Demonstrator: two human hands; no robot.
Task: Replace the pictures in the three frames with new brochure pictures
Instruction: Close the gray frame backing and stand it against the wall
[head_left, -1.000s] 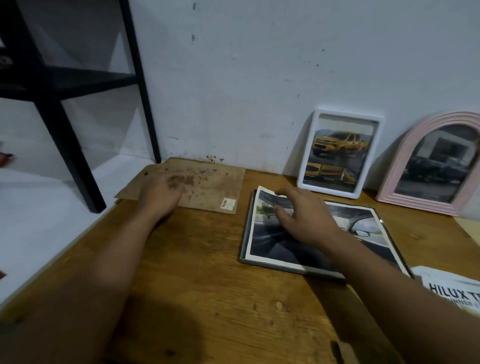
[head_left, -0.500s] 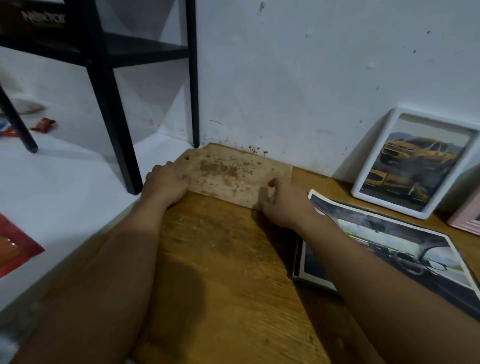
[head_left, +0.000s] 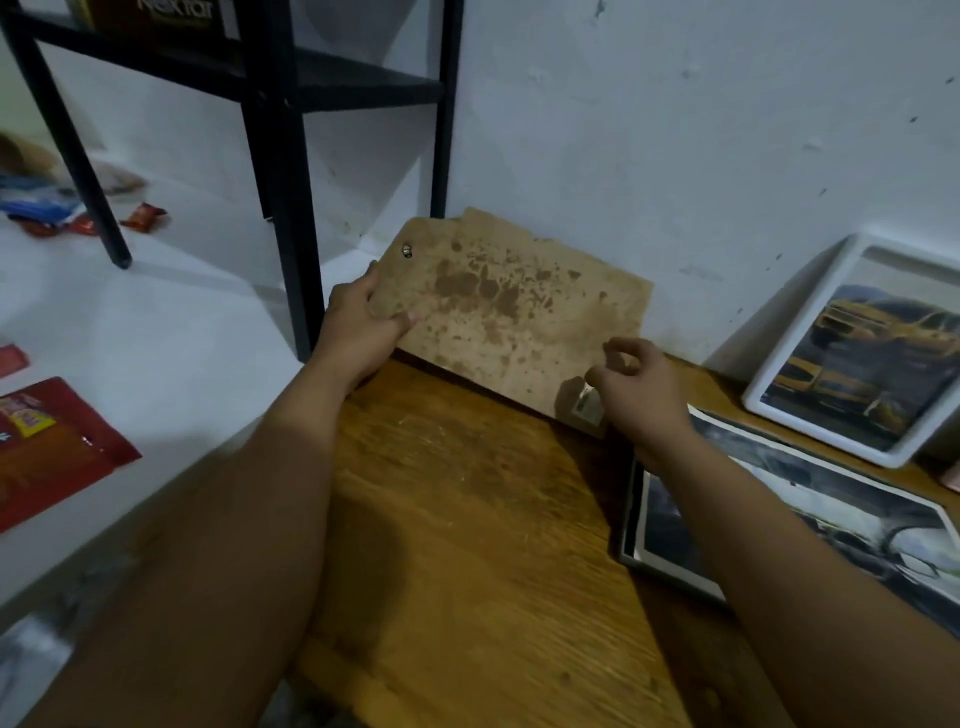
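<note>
My left hand (head_left: 363, 332) grips the left edge of a stained brown backing board (head_left: 514, 317), which is tilted up off the wooden table (head_left: 467, 519) near the wall. My right hand (head_left: 639, 387) hovers at the board's lower right corner by a small white sticker, fingers apart, not clearly gripping. To the right, a dark frame lies flat with a grey car-interior picture (head_left: 810, 525) resting on it. A white frame (head_left: 862, 353) with a yellow truck picture leans against the wall.
A black metal shelf (head_left: 275, 156) stands left of the table on the white floor. Red snack wrappers (head_left: 47, 447) and other litter lie on the floor. The table's left edge runs beside my left forearm.
The backing board has been lifted from flat on the table to tilted up. My right hand moved from the picture to the board's right corner. The view has swung left.
</note>
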